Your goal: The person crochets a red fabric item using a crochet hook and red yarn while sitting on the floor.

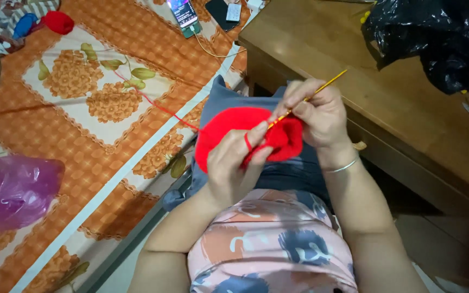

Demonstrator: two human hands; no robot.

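A red crocheted piece (229, 127) rests over my lap, above my knees. My left hand (235, 165) pinches its lower edge, with a loop of red yarn around one finger. My right hand (321, 115) grips a thin yellow crochet hook (329, 82), whose tip goes into the red fabric between my two hands. A strand of red yarn (158, 104) runs from the piece across the bed up to a red yarn ball (58, 22) at the top left.
An orange floral bedsheet (93, 135) covers the bed on my left. On it lie a purple plastic bag (18, 189) and a lit phone (184, 13). A wooden table (408, 119) stands on my right, with a black plastic bag (441, 38) on it.
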